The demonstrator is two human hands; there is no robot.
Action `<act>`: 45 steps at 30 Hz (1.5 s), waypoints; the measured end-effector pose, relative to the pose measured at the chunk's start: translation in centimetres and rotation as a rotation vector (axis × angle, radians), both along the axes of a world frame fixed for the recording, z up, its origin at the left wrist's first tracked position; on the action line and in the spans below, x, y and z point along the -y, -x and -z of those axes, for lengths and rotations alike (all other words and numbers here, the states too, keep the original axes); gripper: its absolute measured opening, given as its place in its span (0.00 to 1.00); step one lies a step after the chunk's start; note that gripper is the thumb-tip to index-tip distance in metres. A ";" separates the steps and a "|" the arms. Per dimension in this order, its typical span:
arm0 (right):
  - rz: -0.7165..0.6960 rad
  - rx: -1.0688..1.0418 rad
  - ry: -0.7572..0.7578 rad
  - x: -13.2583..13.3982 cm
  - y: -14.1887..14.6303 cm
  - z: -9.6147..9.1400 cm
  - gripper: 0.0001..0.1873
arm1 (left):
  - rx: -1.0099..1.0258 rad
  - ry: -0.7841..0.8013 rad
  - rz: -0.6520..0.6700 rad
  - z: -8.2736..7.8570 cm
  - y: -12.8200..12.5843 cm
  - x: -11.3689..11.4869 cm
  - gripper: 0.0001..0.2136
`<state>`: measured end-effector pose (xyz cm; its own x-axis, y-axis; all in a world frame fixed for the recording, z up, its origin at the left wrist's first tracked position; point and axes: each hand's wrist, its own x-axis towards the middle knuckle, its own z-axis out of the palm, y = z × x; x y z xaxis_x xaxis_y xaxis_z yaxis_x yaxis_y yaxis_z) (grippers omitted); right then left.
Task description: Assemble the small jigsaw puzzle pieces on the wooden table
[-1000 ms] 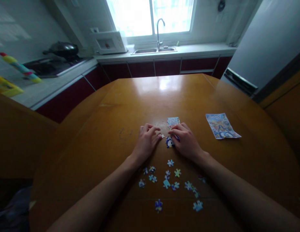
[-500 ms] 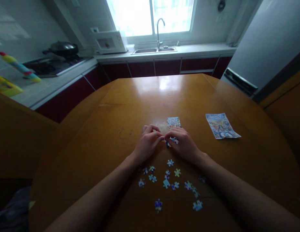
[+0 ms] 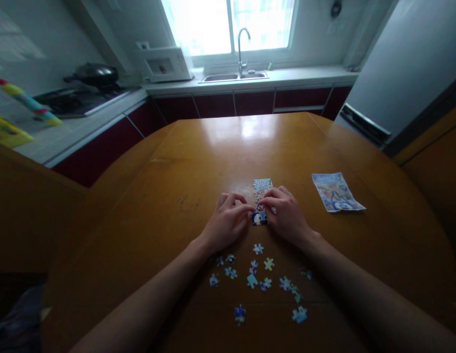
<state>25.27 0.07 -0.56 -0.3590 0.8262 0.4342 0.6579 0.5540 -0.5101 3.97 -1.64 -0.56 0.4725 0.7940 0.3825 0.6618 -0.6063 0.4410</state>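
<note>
A partly joined jigsaw puzzle (image 3: 263, 184) lies flat on the wooden table, with a dark blue and white cartoon face along its near edge. At its left edge, my left hand (image 3: 229, 218) is closed, thumb and forefinger drawn together against the pieces. My right hand (image 3: 288, 215) curls over the right side, its fingertips pressing on the middle of the puzzle and covering part of it. Nearer to me are several loose pieces, among them a pale blue piece (image 3: 258, 249), a yellow-green piece (image 3: 269, 264) and a dark blue piece (image 3: 240, 313).
A creased picture sheet (image 3: 338, 192) rests to the right on the table (image 3: 213, 157). Beyond the table run a counter with a sink (image 3: 220, 77), a microwave (image 3: 165, 64) and a stove with a black pan (image 3: 97, 74). A fridge (image 3: 404, 63) stands at right.
My right hand has shifted slightly right and its fingers have lifted off the near part, so the cartoon face now shows. My left hand stays at the puzzle's left edge.
</note>
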 end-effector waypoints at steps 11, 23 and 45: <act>-0.040 0.080 0.027 0.4 -0.1 0.0 0.16 | -0.012 0.004 -0.048 0.0 -0.1 -0.1 0.09; -0.043 0.098 0.017 0.3 -0.1 0.0 0.19 | -0.011 0.019 -0.076 -0.1 -0.1 -0.1 0.10; 0.026 0.114 0.016 0.2 0.0 0.3 0.16 | -0.137 0.016 -0.083 0.2 -0.1 0.0 0.13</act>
<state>25.29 -0.17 -0.88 -0.3837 0.8424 0.3784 0.7261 0.5284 -0.4400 4.08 -1.61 -0.74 0.4517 0.8380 0.3061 0.7639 -0.5405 0.3526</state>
